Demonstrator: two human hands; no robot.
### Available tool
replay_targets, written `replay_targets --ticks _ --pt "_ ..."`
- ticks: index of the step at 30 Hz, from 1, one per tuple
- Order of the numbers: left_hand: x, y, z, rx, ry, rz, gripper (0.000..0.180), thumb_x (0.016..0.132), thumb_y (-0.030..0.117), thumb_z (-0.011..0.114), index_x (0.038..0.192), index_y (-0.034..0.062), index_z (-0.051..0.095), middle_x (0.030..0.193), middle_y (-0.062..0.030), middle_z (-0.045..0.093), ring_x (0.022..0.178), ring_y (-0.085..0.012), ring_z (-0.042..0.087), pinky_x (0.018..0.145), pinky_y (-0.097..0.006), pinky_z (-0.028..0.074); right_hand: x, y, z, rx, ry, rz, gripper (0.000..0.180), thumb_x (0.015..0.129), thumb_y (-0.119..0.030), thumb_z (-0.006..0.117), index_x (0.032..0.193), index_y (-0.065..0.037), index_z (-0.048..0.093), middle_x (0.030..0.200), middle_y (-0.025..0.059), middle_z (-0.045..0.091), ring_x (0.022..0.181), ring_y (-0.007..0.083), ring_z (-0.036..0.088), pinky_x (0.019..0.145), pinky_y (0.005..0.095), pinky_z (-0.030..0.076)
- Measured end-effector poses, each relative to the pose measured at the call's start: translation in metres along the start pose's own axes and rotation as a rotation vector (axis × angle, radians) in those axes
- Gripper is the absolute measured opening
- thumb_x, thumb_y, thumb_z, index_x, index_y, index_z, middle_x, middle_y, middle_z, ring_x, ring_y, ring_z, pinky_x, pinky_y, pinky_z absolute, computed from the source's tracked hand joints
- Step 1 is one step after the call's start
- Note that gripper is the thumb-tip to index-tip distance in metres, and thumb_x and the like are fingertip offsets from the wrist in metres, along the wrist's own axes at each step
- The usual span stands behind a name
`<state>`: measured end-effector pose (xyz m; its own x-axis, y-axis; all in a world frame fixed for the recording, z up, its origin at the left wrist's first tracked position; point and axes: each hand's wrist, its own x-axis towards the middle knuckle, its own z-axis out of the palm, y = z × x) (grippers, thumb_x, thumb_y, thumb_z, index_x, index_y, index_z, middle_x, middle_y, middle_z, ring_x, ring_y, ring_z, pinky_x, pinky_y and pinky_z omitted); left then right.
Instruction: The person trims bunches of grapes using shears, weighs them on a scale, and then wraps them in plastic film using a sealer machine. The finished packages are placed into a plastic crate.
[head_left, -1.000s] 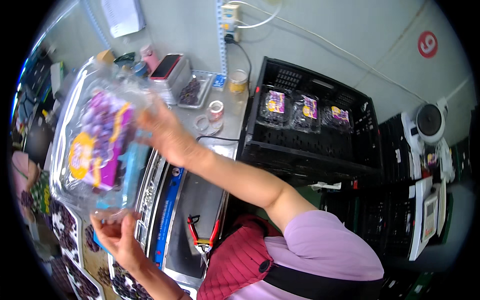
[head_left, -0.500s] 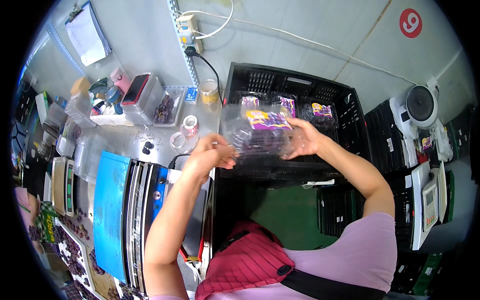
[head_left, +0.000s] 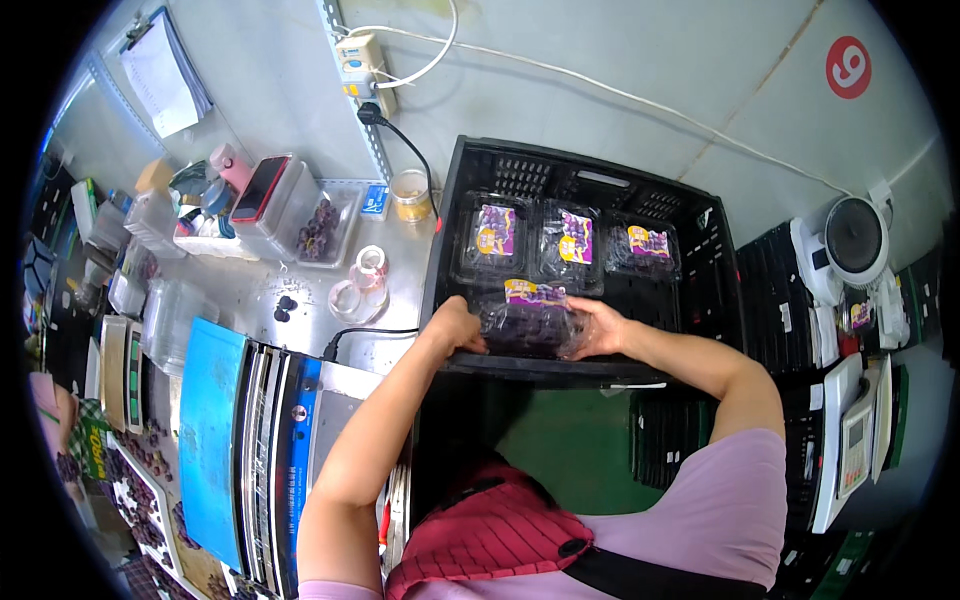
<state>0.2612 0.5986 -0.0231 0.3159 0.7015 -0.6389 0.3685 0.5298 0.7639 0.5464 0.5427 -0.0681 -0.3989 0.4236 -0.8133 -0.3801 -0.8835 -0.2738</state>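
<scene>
A clear plastic clamshell of dark grapes [head_left: 528, 325], with a purple and yellow label on its lid, is between my two hands at the near side of a black plastic crate [head_left: 585, 368]. My left hand [head_left: 456, 326] grips its left end, the fingertips partly hidden. Around the right end curl the fingers of my right hand [head_left: 600, 328]. Behind it in the crate sit three more labelled clamshells: a left one [head_left: 492, 238], a middle one [head_left: 568, 245] and a right one [head_left: 643, 246].
Left of the crate, a metal table [head_left: 300, 310] carries tape rolls [head_left: 370, 265], a jar [head_left: 411, 195], a tub of grapes [head_left: 322, 232] and a blue-topped machine [head_left: 212, 445]. A black power cord [head_left: 425, 170] hangs beside the crate. Stacked black crates and a fan [head_left: 853, 235] stand at right.
Both hands have lowered the clamshell toward me, from above the crate down into its near side. It now sits level, and the three clamshells behind it show fully.
</scene>
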Motion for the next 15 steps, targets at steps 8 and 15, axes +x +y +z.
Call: replay_targets --ticks 8,15 --pt "-0.019 -0.018 0.009 1.143 0.326 0.5 0.023 0.076 0.017 0.06 0.094 0.0037 0.066 0.089 -0.0166 0.066 0.08 -0.0332 0.066 0.072 -0.039 0.053 0.071 0.014 -0.018 -0.191 -0.141 -0.067 0.051 0.086 -0.029 0.063 0.126 -0.002 0.047 0.126 0.0147 0.053 0.117 0.0291 0.05 0.103 0.0494 0.036" --pt "-0.127 -0.035 0.035 0.61 0.377 0.984 0.028 0.068 0.005 0.06 0.095 0.0003 0.054 0.089 -0.0185 0.06 0.082 -0.0344 0.061 0.069 -0.042 0.05 0.07 0.002 -0.013 -0.898 0.117 -0.08 0.046 0.08 -0.048 0.068 0.104 -0.009 0.06 0.082 0.0017 0.061 0.068 0.013 0.058 0.052 0.0239 0.045"
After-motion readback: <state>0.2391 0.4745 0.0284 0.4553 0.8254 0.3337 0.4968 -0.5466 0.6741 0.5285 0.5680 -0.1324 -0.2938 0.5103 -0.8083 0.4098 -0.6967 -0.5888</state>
